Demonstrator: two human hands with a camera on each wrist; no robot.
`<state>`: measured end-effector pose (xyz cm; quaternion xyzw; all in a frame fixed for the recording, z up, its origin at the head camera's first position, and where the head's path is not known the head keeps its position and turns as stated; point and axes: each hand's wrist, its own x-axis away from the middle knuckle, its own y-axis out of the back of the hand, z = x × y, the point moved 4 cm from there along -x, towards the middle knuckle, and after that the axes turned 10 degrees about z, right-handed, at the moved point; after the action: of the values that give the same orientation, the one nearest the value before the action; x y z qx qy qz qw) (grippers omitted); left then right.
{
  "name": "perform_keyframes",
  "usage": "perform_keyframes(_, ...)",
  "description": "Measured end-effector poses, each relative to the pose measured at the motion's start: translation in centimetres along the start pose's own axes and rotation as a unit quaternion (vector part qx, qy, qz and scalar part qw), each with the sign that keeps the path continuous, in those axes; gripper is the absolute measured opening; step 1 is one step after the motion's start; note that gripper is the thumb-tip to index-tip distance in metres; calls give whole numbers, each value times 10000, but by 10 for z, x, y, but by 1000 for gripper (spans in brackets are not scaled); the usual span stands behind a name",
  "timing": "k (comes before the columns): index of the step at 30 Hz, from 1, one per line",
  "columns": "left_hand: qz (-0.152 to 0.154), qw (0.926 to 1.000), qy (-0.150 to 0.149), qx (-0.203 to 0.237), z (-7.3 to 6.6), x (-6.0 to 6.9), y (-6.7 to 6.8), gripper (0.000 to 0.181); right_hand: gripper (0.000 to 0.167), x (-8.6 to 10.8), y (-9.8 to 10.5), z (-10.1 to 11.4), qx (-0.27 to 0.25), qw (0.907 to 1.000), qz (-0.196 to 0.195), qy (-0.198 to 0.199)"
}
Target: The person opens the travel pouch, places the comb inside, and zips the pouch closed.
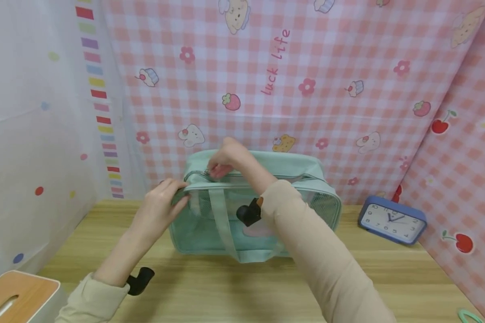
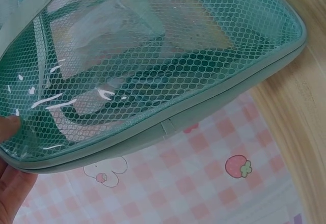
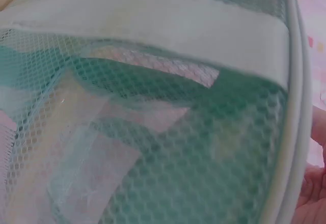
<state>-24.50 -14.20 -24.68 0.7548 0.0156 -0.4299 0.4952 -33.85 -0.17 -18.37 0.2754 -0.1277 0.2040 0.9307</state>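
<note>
A mint-green bag [image 1: 202, 235] with clear and mesh panels stands upright on the wooden table, its strap handle [image 1: 224, 220] hanging down the front. My left hand [image 1: 155, 208] grips its top left corner. In the left wrist view the left thumb [image 2: 9, 127] lies on the front panel, with fingers behind the rim. My right hand [image 1: 230, 159] reaches over the top, fingers curled down at the left end of the zipper [image 1: 198, 172]. They appear to pinch the zipper; the pull itself is hidden. Farther right, the top gapes. Pale, flat contents [image 3: 97, 168] show blurred through the mesh.
A blue clock [image 1: 392, 220] stands to the right of the bag. At the front left is a tissue box [image 1: 28, 291] with a wood-look lid. Part of a green loop [image 1: 469, 315] shows at the lower right. A pink checked cloth [image 1: 250, 121] hangs close behind the bag.
</note>
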Motion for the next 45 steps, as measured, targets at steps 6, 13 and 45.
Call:
perform_keyframes(6,37,10000,29,28,2,2,0,21,94,0,4,-6,-315,9988,338,-154)
perform_keyframes(13,-154,9999,-73,-4,0,4,1,23,90,5,13,-10,-288,9991,299,-90)
perform_keyframes(45,-224,9997,78,-22,-2,5,2,25,24,69,124,-80,-231,9992,-52,-314)
